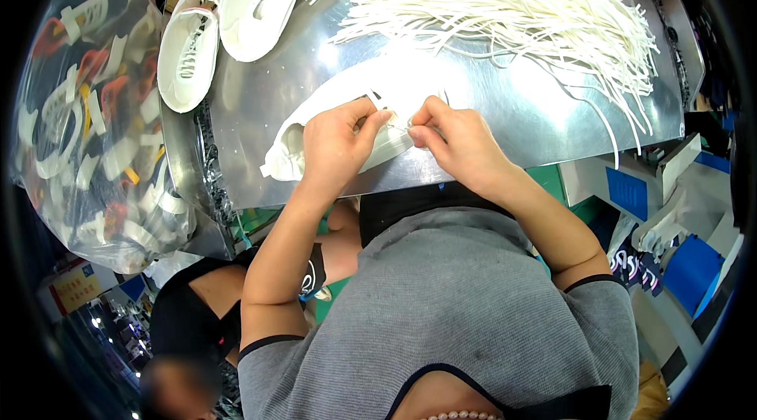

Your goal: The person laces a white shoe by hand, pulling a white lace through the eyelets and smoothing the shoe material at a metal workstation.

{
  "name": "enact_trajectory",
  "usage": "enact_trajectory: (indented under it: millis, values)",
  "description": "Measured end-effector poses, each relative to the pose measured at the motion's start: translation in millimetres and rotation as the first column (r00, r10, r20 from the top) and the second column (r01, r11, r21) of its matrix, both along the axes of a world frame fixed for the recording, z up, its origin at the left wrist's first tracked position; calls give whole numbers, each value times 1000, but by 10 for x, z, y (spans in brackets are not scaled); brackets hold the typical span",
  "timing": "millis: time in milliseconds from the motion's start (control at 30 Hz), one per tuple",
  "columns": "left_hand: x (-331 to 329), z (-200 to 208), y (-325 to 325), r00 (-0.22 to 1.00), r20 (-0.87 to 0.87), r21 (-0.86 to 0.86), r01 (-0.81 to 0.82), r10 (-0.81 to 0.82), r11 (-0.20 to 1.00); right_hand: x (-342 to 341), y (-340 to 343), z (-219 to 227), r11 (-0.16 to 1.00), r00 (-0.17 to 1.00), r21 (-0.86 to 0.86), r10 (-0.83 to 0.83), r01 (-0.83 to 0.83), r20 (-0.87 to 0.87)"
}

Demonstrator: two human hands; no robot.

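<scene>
A white shoe (293, 140) lies on its side at the near edge of the metal table, its opening facing left. Over it, my left hand (341, 140) pinches thumb and forefinger together at the lacing. Close by on the right, my right hand (461, 140) is closed in a pinch too. Between the fingertips runs a thin white shoelace (399, 125), partly hidden by the fingers. Glare washes out the far part of the shoe. Beyond my hands, a big heap of loose white shoelaces (489, 6) is spread over the table, several ends trailing to the right.
The metal table (260, 97) reflects bright light. Two white shoes, one laced shoe (188, 53) and one larger shoe (256, 6), stand at the far left. A clear bag of shoe parts (95, 120) bulges beside the table. Another person (213, 302) is at lower left.
</scene>
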State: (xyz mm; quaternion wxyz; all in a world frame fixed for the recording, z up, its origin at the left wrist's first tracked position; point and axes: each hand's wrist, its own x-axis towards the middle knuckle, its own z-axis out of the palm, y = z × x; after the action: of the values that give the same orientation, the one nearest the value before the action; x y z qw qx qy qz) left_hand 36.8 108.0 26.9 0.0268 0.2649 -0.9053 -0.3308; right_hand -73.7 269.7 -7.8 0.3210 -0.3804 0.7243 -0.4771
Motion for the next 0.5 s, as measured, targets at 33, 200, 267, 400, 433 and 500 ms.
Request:
enact_trajectory:
  millis: [33, 200, 267, 400, 433, 500]
  values:
    - [22, -22, -19, 1000, -8, 0, -2, 2, 1000, 20, -5, -6, 1000, 1000, -8, -14, 14, -16]
    - [96, -57, -39, 992, -109, 10, 72, -70, 997, 11, -8, 3, 1000, 1000, -14, 12, -13, -21]
    - [130, -61, -53, 986, -131, 21, 106, -102, 994, 42, -33, 24, 1000, 998, -14, 3, -3, -56]
    - [203, -24, -112, 963, -140, 26, 236, -231, 971, 48, -19, 28, 999, 985, -50, -4, -5, -170]
    - [211, -9, -95, 950, -112, 17, 296, -292, 955, 48, -23, 52, 999, 967, -21, 28, -34, -254]
    - [228, -14, 21, 929, -149, -36, 336, -338, 941, 88, -44, 73, 993, 922, 50, 117, -106, -368]
